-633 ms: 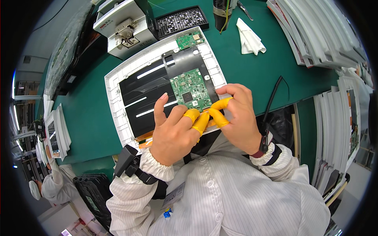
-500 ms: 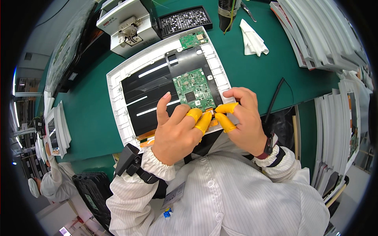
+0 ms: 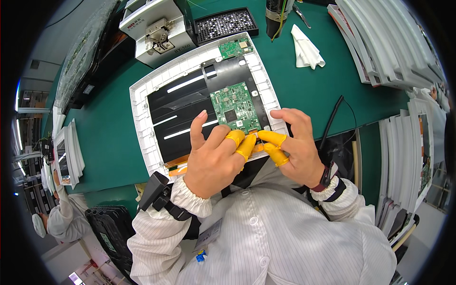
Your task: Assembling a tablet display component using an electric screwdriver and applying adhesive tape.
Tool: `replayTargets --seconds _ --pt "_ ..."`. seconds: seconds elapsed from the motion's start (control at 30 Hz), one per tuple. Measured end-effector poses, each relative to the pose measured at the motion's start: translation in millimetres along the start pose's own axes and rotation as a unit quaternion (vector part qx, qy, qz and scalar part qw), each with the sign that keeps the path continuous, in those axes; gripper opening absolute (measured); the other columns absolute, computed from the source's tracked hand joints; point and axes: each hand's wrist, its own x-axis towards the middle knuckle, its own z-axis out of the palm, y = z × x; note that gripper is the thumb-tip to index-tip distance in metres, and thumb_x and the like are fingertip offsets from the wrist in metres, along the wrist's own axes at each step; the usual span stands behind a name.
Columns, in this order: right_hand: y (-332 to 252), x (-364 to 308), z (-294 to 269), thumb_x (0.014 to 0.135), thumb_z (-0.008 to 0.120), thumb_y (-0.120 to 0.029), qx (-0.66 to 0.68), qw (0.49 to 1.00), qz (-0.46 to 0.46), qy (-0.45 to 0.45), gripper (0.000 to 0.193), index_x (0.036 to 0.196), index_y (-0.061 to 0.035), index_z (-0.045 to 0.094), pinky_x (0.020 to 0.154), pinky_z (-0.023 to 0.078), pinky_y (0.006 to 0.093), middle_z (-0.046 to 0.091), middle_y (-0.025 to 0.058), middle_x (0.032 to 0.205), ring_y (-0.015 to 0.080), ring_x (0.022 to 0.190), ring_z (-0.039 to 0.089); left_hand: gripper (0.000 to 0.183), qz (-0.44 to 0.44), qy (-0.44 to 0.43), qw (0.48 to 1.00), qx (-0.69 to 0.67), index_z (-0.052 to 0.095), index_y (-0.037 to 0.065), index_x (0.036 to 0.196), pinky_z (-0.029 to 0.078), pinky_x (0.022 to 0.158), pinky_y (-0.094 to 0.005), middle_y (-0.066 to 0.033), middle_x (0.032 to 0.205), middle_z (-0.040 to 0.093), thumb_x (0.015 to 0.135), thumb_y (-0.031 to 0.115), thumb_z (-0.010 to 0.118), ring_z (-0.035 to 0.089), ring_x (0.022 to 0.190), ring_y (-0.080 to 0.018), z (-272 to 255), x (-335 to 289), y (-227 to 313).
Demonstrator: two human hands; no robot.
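Observation:
A white display housing (image 3: 141,126) lies open on the bench, showing a black back panel and a green circuit board (image 3: 237,102). At the board's near edge is an orange flat ribbon cable (image 3: 258,148), partly hidden by my fingers. My left hand (image 3: 213,164) pinches at the cable's end with thumb and index finger in yellow finger cots; another finger sticks up bare. From the right, my right hand (image 3: 299,152) bends its yellow-capped thumb and index finger onto the same cable end, with a bare finger over the housing's rim. The exact contact is hidden.
A white device (image 3: 164,40) and a black tray of small parts (image 3: 225,26) stand behind the housing. To the right are a white cloth (image 3: 306,50), tweezers (image 3: 302,16), a black cable (image 3: 331,123) and stacked white housings (image 3: 394,42). Another person's sleeve (image 3: 69,221) shows far left.
My right thumb has shifted slightly down and away from the index finger, while that index finger has edged left over the cable end. My left hand stays nearly in place.

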Motion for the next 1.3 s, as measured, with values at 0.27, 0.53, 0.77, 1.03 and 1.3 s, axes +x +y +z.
replayTargets --seconds 0.27,0.53,0.77,1.03,1.3 --pt "6 16 -6 0.078 0.08 -0.012 -0.011 1.0 -0.016 -0.019 0.036 0.112 -0.0033 0.073 0.108 0.037 0.047 0.048 0.0179 0.143 0.039 0.13 0.043 0.008 -0.009 -0.01 1.0 0.003 0.071 0.008 0.063 0.019 0.118 -0.0625 -0.0028 0.093 0.073 0.064 0.013 0.077 0.064 0.097 -0.0212 -2 0 2" --pt "9 18 -7 0.08 0.082 -0.02 -0.043 0.995 -0.045 -0.078 0.031 0.106 -0.0042 0.077 0.113 0.033 0.0481 0.042 0.0166 0.152 0.0394 0.139 0.037 0.008 -0.007 -0.002 1.0 0.004 0.071 0.009 0.064 0.019 0.118 -0.0627 -0.0023 0.092 0.073 0.065 0.014 0.078 0.064 0.097 -0.0208 -1 0 2" --pt "11 18 -5 0.077 0.08 -0.014 -0.024 0.995 -0.058 -0.073 0.022 0.094 -0.0005 0.075 0.112 0.036 0.0477 0.046 0.0181 0.149 0.0392 0.138 0.039 0.009 -0.011 -0.006 1.0 0.008 0.072 0.009 0.065 0.019 0.118 -0.0622 -0.0016 0.093 0.073 0.065 0.015 0.079 0.064 0.097 -0.0201 -1 0 2" --pt "15 18 -3 0.072 0.078 -0.009 -0.016 0.994 -0.088 -0.056 0.015 0.077 0.001 0.069 0.11 0.039 0.0473 0.051 0.0184 0.144 0.0387 0.136 0.044 0.007 -0.016 -0.001 1.0 0.006 0.075 0.01 0.069 0.018 0.118 -0.062 -0.0012 0.094 0.073 0.067 0.015 0.078 0.064 0.098 -0.0199 0 1 3" --pt "13 21 -8 0.083 0.077 -0.016 -0.041 0.998 -0.049 -0.022 0.023 0.103 -0.0045 0.076 0.111 0.038 0.0468 0.053 0.0165 0.144 0.0381 0.135 0.044 0.015 -0.021 -0.017 0.999 0.033 0.079 0.013 0.086 0.015 0.12 -0.06 0.0031 0.093 0.072 0.071 0.015 0.077 0.063 0.097 -0.0168 -2 -1 3"
